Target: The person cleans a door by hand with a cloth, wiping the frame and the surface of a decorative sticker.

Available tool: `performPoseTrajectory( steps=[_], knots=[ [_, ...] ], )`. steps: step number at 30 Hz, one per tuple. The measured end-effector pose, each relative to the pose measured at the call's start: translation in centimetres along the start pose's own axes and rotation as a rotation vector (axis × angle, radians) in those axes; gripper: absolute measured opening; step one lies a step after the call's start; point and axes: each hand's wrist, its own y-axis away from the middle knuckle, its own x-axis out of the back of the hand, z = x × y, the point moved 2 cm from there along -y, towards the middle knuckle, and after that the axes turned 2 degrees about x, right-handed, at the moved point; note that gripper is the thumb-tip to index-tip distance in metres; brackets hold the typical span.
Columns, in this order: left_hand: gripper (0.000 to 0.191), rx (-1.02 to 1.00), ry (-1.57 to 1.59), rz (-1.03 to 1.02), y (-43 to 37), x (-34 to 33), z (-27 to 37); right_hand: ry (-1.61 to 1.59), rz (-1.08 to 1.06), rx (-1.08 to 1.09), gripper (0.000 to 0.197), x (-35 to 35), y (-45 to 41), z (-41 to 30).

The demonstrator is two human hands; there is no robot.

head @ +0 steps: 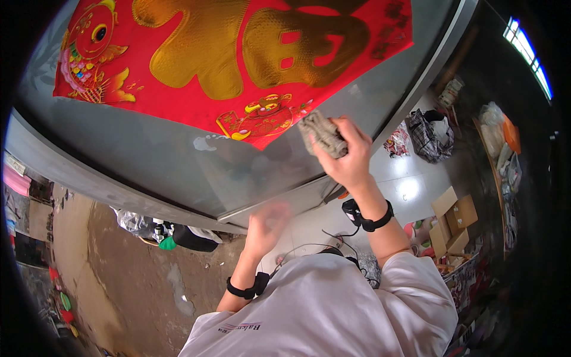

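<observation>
My right hand (350, 154) grips a folded grey-beige cloth (319, 131) with thumb and fingers on either side. The cloth is at the glass pane (151, 143) of a metal-framed door, beside the lower right edge of a red paper decoration (196, 107). That decoration carries large gold shapes and a colourful fish (91, 58). A pale smear (207, 143) marks the glass below it. Lower down, my left hand (269, 225) is motion-blurred near the door's bottom corner, with its fingers loosely curled, a gap inside them and nothing visible in it.
The metal door frame (435, 62) borders the pane. Right of me are a checked bag (430, 138), an open cardboard box (453, 223) and a loaded shelf (495, 174). Bagged items (138, 223) stand on the brown floor (134, 276) at left. A cable (308, 245) hangs near my body.
</observation>
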Motion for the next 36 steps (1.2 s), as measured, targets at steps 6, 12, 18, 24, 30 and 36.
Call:
performPoseTrajectory(
  steps=[6,12,18,24,30,36],
  knots=[
    [0.014,0.057,-0.040,0.020,0.6,0.6,0.1,-0.063,-0.113,0.015,0.036,-3.6,2.2,-0.7],
    [0.021,0.105,0.051,-0.019,0.8,0.2,0.1,-0.076,-0.173,0.074,0.033,-5.7,3.0,-1.6],
    [0.023,0.115,-0.035,-0.145,-1.1,-4.4,-3.1,0.000,-0.240,0.116,0.038,-3.2,1.9,0.8],
    [0.035,-0.117,-0.230,-0.437,-4.8,-13.4,-6.3,-0.006,-0.116,0.135,0.036,2.0,-1.8,4.0],
    [0.055,-0.222,-0.443,-0.586,-9.8,-20.5,-5.8,0.059,0.019,0.114,0.030,8.2,-5.2,7.6],
    [0.062,-0.270,-0.547,-0.633,-12.1,-23.9,-9.8,0.086,0.141,0.106,0.026,12.2,-8.2,9.4]
  ],
)
